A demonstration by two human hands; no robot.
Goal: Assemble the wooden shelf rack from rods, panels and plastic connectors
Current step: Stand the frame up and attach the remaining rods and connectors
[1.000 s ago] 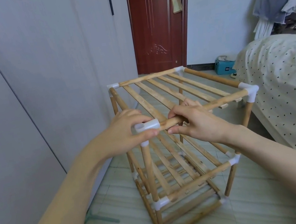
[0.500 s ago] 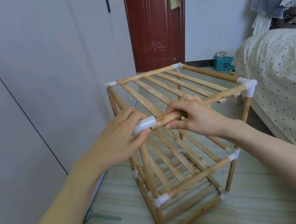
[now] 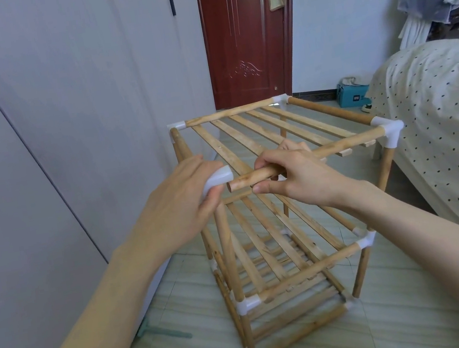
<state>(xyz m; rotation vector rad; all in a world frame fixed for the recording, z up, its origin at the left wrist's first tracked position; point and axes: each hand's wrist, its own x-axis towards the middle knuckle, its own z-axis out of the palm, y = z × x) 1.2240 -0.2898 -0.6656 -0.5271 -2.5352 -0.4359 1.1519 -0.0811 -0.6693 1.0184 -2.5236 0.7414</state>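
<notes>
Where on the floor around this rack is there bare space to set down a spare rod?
Bare tile lies in front of the rack, between both forearms, and behind it toward the red door. The gap to the bed is narrow; a blue box sits beyond it. The left side hugs the wardrobe.

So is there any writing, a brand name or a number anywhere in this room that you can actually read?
Nothing can be read here.
Teal box on the floor by the bed: it carries a small dark label, too small and blurred to read.
Wooden shelf rack, its white plastic connector and the red door: no lettering shows; the door has only a carved ornament.
</notes>
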